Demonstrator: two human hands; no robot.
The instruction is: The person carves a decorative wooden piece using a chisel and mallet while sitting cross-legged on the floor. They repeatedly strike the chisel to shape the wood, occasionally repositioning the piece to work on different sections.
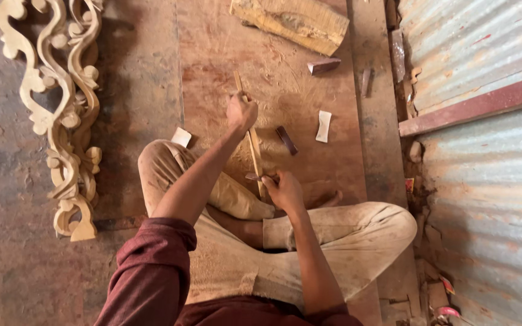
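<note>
Head view looks straight down on a person sitting cross-legged on a reddish wooden floor [309,96] dusted with shavings. The left hand [241,112] is closed around the upper part of a thin wooden strip [254,145], which runs at a slight slant from in front of the knees back toward the lap. The right hand [283,189] is clamped near the strip's lower end, and something small and dark, perhaps a blade [253,177], shows just beside its fingers; I cannot tell its exact kind.

From where I stand, the chief risk looks like a slip. The strip is slender and held only by two hands, with no bench or block under it, so a hard push could make it flex or snap, and the edge could run off toward the bare leg or the trousers [357,235] right beneath. The left hand sits in line with the strip, so a stroke that runs up the wood and overshoots could reach those fingers.

Loose offcuts lie near: a pale piece [323,125], a dark piece [286,139], a rough block [291,21]. A carved scrollwork panel [61,115] lies well apart on the left, beyond the knee.
</note>
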